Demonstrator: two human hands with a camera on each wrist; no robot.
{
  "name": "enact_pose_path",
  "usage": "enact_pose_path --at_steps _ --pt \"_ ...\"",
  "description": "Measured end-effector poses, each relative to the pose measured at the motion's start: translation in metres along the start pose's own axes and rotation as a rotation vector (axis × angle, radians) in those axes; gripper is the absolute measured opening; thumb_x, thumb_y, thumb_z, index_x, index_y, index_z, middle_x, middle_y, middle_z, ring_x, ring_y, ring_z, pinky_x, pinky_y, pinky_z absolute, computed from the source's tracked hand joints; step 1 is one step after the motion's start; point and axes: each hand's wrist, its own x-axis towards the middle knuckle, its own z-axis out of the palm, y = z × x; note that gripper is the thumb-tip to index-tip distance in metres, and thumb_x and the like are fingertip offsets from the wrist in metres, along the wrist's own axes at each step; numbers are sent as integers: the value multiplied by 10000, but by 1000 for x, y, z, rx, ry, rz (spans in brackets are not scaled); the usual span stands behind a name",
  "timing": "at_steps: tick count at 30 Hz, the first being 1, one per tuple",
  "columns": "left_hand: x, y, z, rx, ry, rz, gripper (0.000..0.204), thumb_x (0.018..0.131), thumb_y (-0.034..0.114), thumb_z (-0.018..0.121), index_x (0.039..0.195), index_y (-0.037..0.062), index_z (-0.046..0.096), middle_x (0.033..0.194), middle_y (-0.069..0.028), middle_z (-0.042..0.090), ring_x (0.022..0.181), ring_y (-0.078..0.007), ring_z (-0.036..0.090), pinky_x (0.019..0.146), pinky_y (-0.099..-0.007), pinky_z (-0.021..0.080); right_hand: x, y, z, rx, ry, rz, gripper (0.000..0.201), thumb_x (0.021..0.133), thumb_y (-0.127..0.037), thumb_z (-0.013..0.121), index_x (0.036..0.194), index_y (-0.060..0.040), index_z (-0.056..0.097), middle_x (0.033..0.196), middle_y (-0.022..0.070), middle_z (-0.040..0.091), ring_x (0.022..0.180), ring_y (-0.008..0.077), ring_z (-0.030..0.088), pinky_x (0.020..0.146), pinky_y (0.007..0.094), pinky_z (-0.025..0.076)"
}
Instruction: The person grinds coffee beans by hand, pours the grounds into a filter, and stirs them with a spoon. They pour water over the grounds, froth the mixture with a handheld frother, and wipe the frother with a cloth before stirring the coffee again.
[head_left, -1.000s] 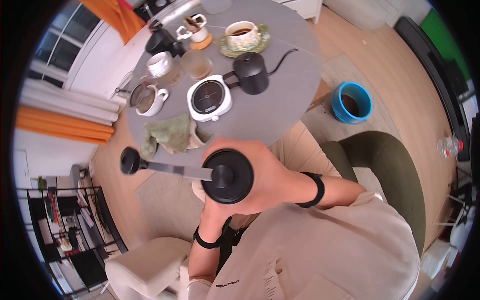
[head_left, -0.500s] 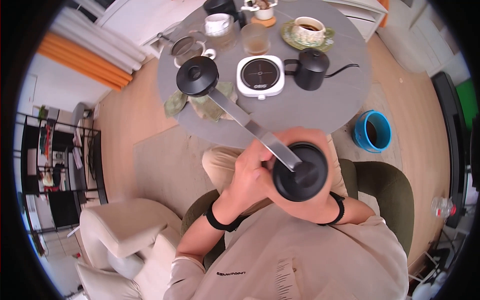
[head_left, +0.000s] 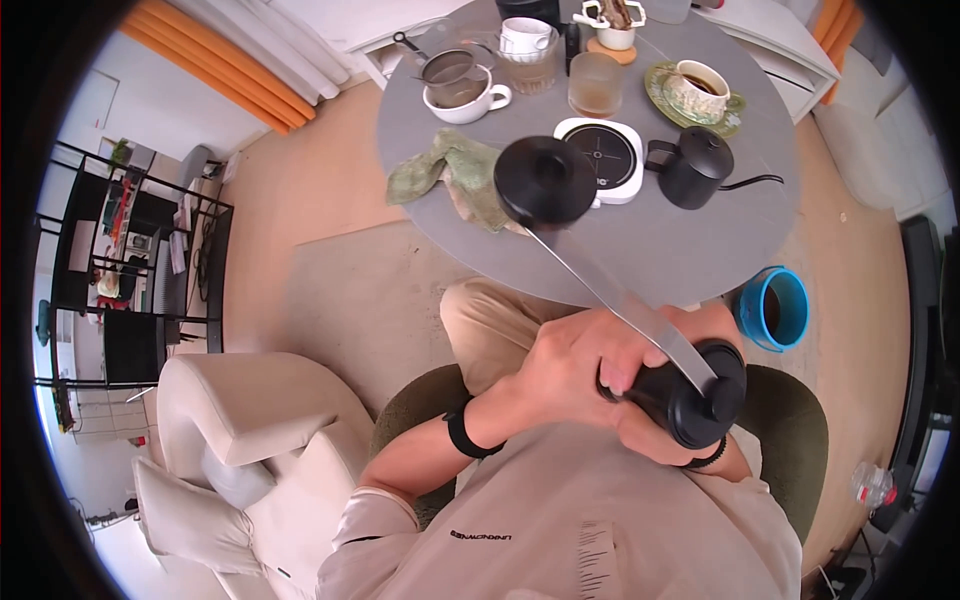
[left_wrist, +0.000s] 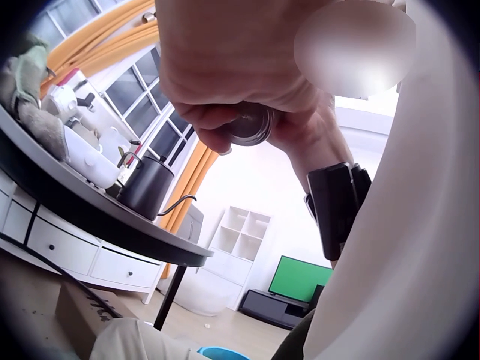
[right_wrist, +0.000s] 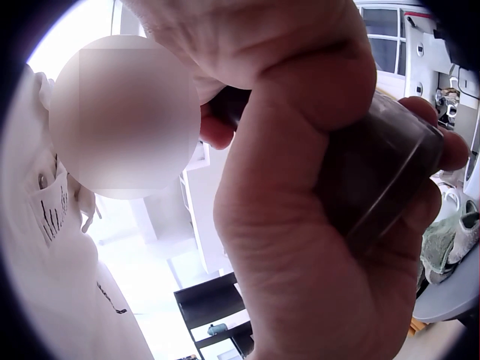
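A black hand coffee grinder (head_left: 690, 400) is held over the lap, tilted, its lid facing the head camera. From the lid a flat metal crank (head_left: 620, 300) runs up and left to a black knob (head_left: 545, 182), with no hand on the knob. My left hand (head_left: 570, 360) grips the grinder body from the left. Wrapped round it from the other side is my right hand (head_left: 705, 322). In the left wrist view the grinder's round bottom end (left_wrist: 251, 124) pokes out below the fingers. The right wrist view shows its dark see-through lower part (right_wrist: 397, 172) among the fingers.
The grey round table (head_left: 640, 255) ahead carries a green cloth (head_left: 450, 180), a white device with a round black top (head_left: 605, 160), a black gooseneck kettle (head_left: 695, 170), a cup with a strainer (head_left: 460, 95) and a coffee cup (head_left: 698, 90). A blue bucket (head_left: 775, 310) stands right.
The grinder has shifted right in the head view and tipped over. Its crank has swung from pointing left to pointing up and left. The head view has turned too.
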Motion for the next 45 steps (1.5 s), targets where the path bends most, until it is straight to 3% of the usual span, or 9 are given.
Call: enact_pose_path --at_steps 3,7,13,15,17,23,31,38,45 --pt "-1 14 1 -238 -188 -15 559 674 174 813 1208 68 683 1081 -112 726 984 -310 731 788 -409 596 14 7 -20 355 -421 28 341 677 -22 793 952 -81 601 770 52 688 678 201 681 673 311 550" --pt "-4 10 4 -220 -187 38 713 700 178 803 1376 57 607 1192 -136 703 1018 -358 718 798 -424 590 6 4 -19 181 -243 56 328 727 -257 877 934 -52 727 838 15 723 678 168 683 651 253 532" --pt "11 8 -18 -121 -304 -63 772 683 260 918 1333 32 571 1190 -169 654 1082 -367 690 916 -424 566 24 5 -22 111 -318 -84 384 686 -1 746 1025 -42 570 761 89 685 688 213 667 741 348 563" --pt "15 9 -21 -287 -231 -196 876 657 88 906 1416 46 469 1262 -175 618 1144 -350 668 961 -421 558 24 5 -23 51 -273 -120 423 712 5 739 1079 -39 535 809 104 680 721 219 658 778 367 560" --pt "5 -16 -7 -377 -162 -133 969 654 188 998 1429 59 431 1449 -119 509 1335 -257 561 1108 -413 462 22 -2 -21 10 -223 -123 458 735 16 740 1123 -42 503 861 118 668 751 224 645 774 379 555" --pt "-5 -20 -6 -1216 -159 -542 985 779 219 982 1531 68 364 1229 -60 625 1218 -166 613 966 -358 565 30 -18 -9 218 -94 -98 480 771 41 764 1147 -49 479 874 109 614 763 231 623 724 385 555" --pt "-15 -16 11 -1405 -198 -963 907 942 901 386 1316 96 572 993 -60 638 670 -199 619 610 -296 495 33 -22 -13 49 -235 -46 467 792 30 765 1139 -44 462 890 135 624 801 229 627 726 377 560" --pt "-6 -13 5 -1639 -52 -982 650 1034 731 392 1184 129 590 933 -73 615 666 -198 528 601 -292 409 31 -13 -9 -150 -94 -88 490 798 10 799 1145 -45 458 892 134 640 832 228 651 755 376 562" --pt "-16 -45 16 -2221 -378 -597 533 1107 438 357 1408 56 575 1360 -130 667 1236 -275 652 1026 -411 558 33 -8 -14 -9 -94 -68 494 782 16 791 1140 -49 457 907 124 629 833 230 658 764 370 563"
